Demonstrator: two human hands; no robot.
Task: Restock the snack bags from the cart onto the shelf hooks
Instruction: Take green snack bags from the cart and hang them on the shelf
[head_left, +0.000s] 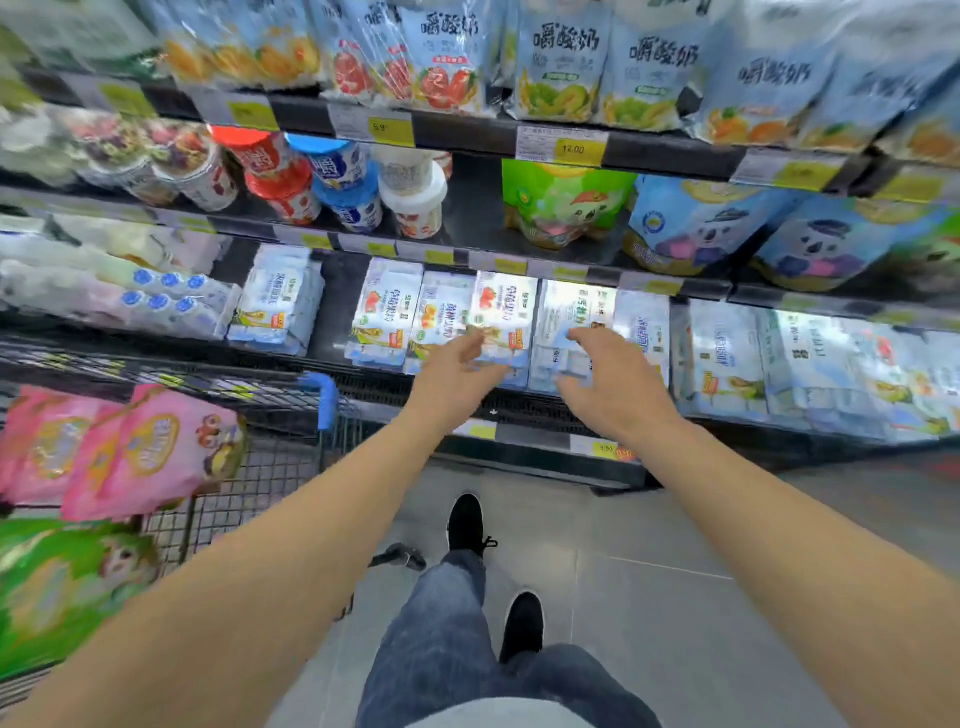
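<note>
1. Both arms reach forward toward the lowest lit shelf (363, 384) of a chilled display.
2. The left hand (457, 369) is out in front of a strawberry pack (501, 312). Its fingers (475, 345) are loosely spread and only slightly bent, and they hold nothing. Motion blur hides whether the tips touch the pack.
3. The right hand (610, 384) hovers before a pale blue pack (571, 322) just beside the strawberry one. Its fingers (587, 338) are spread and gently curved, with nothing in them. Whether they touch the pack cannot be told.
4. The snack bags are in the cart (249, 483) at the left, well apart from both hands. Two pink bags (140, 452) lie overlapping on top, and a green bag (57, 587) lies nearer the camera below them.
5. The cart is wire mesh with a blue corner guard (322, 397), and it stands just beside the display.
6. On the shelf above the packs stand yogurt cups (332, 182) with red, blue and white lids. To their right stand a green pouch (563, 202) and blue pouches (696, 228) with a cartoon koala.
7. The top row carries pale blue bags (563, 62) printed with fruit, with yellow price tags (571, 149) on the rail beneath them.
8. Below the arms are jeans (447, 634) and black shoes (465, 522) on a grey tiled floor (649, 597).
</note>
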